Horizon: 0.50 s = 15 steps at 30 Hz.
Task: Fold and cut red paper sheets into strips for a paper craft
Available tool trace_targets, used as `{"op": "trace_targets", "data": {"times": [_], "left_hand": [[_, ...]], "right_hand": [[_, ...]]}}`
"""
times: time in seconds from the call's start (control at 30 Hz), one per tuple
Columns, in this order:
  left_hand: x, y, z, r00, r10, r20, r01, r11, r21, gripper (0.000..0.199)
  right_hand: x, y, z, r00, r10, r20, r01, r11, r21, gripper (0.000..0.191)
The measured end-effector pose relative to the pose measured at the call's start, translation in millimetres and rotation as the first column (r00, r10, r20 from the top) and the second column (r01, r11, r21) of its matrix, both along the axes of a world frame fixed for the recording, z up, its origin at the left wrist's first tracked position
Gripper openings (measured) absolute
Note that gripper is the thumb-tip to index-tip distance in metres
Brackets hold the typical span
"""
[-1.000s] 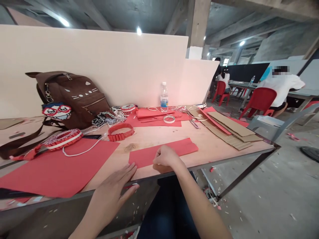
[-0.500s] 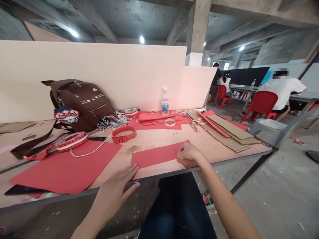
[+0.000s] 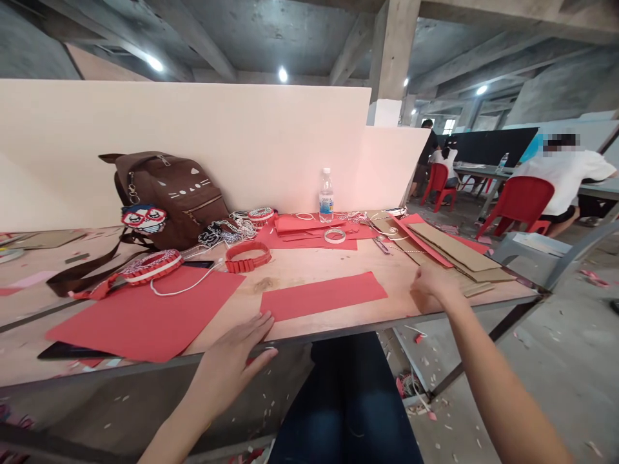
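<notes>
A strip of red paper (image 3: 324, 296) lies flat near the front edge of the table. My left hand (image 3: 242, 341) is open, its fingertips resting on the strip's left end and its thumb stretched apart. To the right of the strip, clear of it, my right hand (image 3: 435, 283) is closed like a fist, slightly blurred, with nothing visible in it. That hand is close to the cardboard pieces (image 3: 454, 248). A larger sheet of red paper (image 3: 145, 316) lies left of my left hand. Behind the strip stands a ring of folded red paper (image 3: 248, 258).
A roll of tape (image 3: 334, 236) and a small cutter (image 3: 382, 245) lie behind the strip. Farther back stand a water bottle (image 3: 326, 196) and a brown backpack (image 3: 171, 200). A red-and-white braided ring (image 3: 153, 265) sits at left. People sit on red chairs (image 3: 520, 203) at the right.
My right hand has left the right end of the red strip and moved right, towards the cardboard. My left hand stays at the strip's left end. The view has shifted slightly.
</notes>
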<state>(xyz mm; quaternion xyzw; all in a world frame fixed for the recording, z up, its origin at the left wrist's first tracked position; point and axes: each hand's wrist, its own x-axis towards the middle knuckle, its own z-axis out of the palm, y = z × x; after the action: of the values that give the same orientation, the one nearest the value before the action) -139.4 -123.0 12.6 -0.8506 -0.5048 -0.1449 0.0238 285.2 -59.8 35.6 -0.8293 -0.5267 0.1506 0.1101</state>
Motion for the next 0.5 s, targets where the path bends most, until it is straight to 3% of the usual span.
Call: {"op": "trace_targets", "data": {"times": [0.07,0.1,0.13,0.2,0.27,0.3,0.4,0.5], "left_hand": [[0.0,-0.1,-0.1,1.0,0.004,-0.014,-0.004,1.0,-0.02,0.055],[0.4,-0.5,0.8,1.0,0.005,-0.019,-0.006,1.0,-0.03,0.056],[1.2,-1.3,2.6,1.0,0.008,-0.019,-0.009,0.999,-0.038,0.056],[4.8,-3.6,9.6,1.0,0.018,-0.014,-0.019,0.999,-0.044,0.055],[11.6,-5.3,20.1,0.999,0.023,-0.027,-0.024,0.998,-0.056,0.049],[16.1,-5.1,25.5,0.999,0.023,-0.039,-0.025,0.998,-0.063,0.046],[30.5,2.6,35.8,0.999,-0.011,-0.032,0.008,0.995,-0.098,0.044],[39.7,19.4,33.3,0.998,-0.064,0.01,0.065,0.98,-0.186,0.041]], "right_hand": [[-12.7,-8.6,6.8,0.997,0.021,0.073,-0.031,0.99,0.135,0.012],[-25.9,-13.8,9.3,0.99,0.125,0.061,-0.136,0.968,0.213,0.015],[-42.3,-19.0,10.8,0.966,0.258,0.035,-0.256,0.916,0.308,0.019],[-78.9,-27.5,9.6,0.849,0.529,0.007,-0.476,0.759,0.445,0.036],[-109.8,-30.9,2.5,0.688,0.725,-0.023,-0.652,0.631,0.42,0.051],[-120.2,-30.5,-2.7,0.631,0.775,-0.039,-0.716,0.601,0.356,0.054],[-130.9,-24.5,-19.2,0.544,0.836,-0.073,-0.815,0.546,0.192,0.059],[-126.1,-17.6,-25.3,0.473,0.881,0.003,-0.864,0.463,0.198,0.055]]}}
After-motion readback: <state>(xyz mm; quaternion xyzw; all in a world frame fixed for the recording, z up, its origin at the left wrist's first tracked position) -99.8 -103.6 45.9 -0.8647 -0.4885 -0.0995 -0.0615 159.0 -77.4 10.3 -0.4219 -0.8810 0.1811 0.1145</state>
